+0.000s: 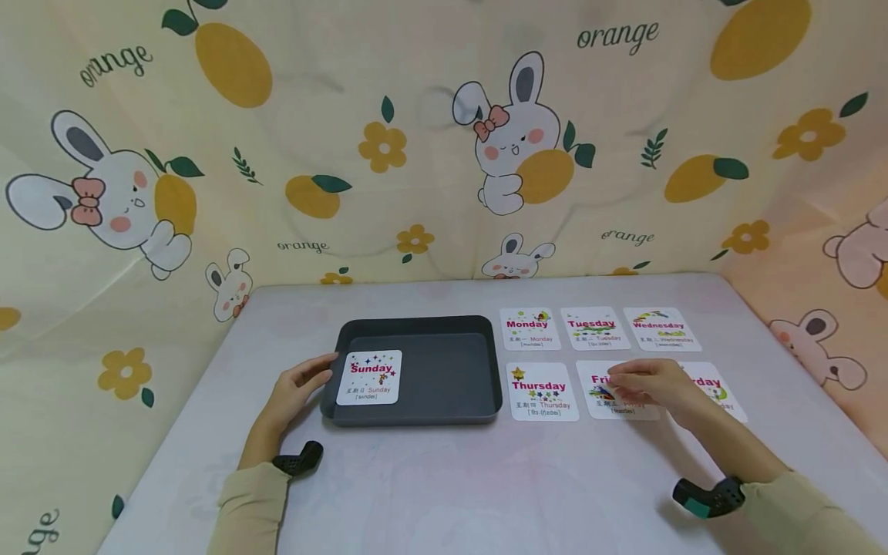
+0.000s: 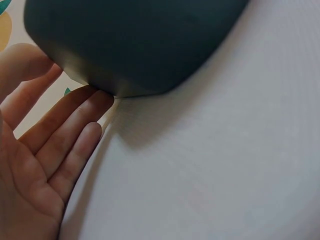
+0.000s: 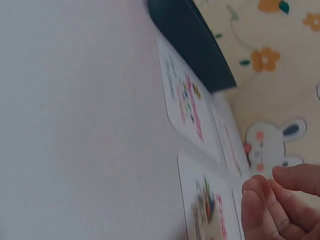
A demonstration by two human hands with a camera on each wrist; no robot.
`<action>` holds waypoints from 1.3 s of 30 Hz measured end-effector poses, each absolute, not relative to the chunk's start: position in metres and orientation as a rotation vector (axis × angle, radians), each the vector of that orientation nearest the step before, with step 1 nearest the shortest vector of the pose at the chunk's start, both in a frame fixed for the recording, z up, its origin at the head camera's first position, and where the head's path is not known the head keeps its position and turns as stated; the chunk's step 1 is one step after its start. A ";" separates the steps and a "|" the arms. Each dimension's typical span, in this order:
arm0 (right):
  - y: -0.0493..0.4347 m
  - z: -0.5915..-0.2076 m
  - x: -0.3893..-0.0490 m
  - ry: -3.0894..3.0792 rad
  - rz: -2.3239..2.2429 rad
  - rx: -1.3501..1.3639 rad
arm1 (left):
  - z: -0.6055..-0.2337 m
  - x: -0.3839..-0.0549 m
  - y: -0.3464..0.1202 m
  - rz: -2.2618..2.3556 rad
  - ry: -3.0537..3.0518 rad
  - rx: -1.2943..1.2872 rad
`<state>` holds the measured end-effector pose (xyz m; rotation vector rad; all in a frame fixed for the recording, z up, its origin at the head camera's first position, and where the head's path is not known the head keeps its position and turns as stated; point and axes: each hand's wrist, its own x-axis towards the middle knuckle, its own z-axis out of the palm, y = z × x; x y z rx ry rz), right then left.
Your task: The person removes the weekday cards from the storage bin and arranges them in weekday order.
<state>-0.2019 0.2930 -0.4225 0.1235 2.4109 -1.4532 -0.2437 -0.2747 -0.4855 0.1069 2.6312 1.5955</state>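
My left hand (image 1: pixel 294 393) touches the left side of a dark grey tray (image 1: pixel 447 378); in the left wrist view its straight fingers (image 2: pixel 75 122) rest against the tray's outer wall. Inside the tray, at the left, lies a white "Sunday" card (image 1: pixel 369 378). Above the "Friday" card (image 1: pixel 598 379) hovers my right hand (image 1: pixel 659 389), fingers loosely bent, partly covering that card and the one to its right, ending in "day" (image 1: pixel 711 385). Nothing shows between the thumb and fingers in the right wrist view, where the printed "Friday" card (image 3: pixel 192 185) lies below the hand.
Right of the tray lies the "Thursday" card (image 1: pixel 543 393). Behind it stand in a row the "Monday" (image 1: pixel 530 330), "Tuesday" (image 1: pixel 595 329) and "Wednesday" (image 1: pixel 662 330) cards. The pale table (image 1: pixel 444 486) meets a rabbit-and-orange patterned cloth (image 1: pixel 416 92) at the back and sides.
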 end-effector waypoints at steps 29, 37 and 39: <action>0.198 -0.409 -0.213 2.351 -1.497 -0.035 | -0.486 -0.244 -0.275 1.621 2.606 0.093; 0.178 -0.407 -0.220 2.341 -1.481 -0.026 | -0.487 -0.245 -0.275 1.635 2.597 0.092; 0.173 -0.406 -0.221 2.330 -1.484 -0.044 | -0.487 -0.245 -0.276 1.632 2.599 0.088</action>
